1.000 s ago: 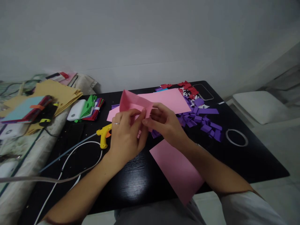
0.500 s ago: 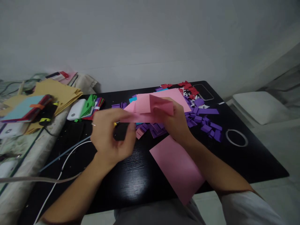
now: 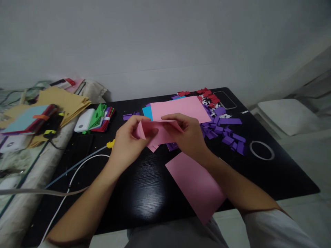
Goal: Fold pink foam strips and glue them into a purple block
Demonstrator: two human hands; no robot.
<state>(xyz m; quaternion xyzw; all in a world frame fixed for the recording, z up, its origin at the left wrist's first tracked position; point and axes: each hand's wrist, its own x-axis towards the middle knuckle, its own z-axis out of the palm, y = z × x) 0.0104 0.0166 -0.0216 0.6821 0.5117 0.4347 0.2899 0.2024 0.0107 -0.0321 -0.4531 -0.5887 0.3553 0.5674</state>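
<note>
Between my two hands is a folded piece of pink paper (image 3: 162, 133), held above the black table with its sides bent up. My left hand (image 3: 131, 137) pinches its left end between thumb and fingers. At the right end, my right hand (image 3: 187, 132) grips it, fingers bent over the upper edge; its thumb is partly hidden. Behind the hands lies a flat pink sheet (image 3: 181, 107) on top of a blue sheet (image 3: 147, 113). A second loose pink sheet (image 3: 195, 184) lies below my right forearm, reaching over the table's front edge.
Purple paper pieces (image 3: 227, 136), red scraps (image 3: 209, 96) and white scraps cover the table's right rear. At left are bundled green strips (image 3: 99, 117), a white box (image 3: 84, 120), a white cable (image 3: 74, 179) and a yellow-tipped blue rod (image 3: 77, 167). A stool (image 3: 283, 117) stands right.
My left hand has moved right and closed in on the folded paper. The paper has been lowered and turned, its sides now bent up between both hands.
</note>
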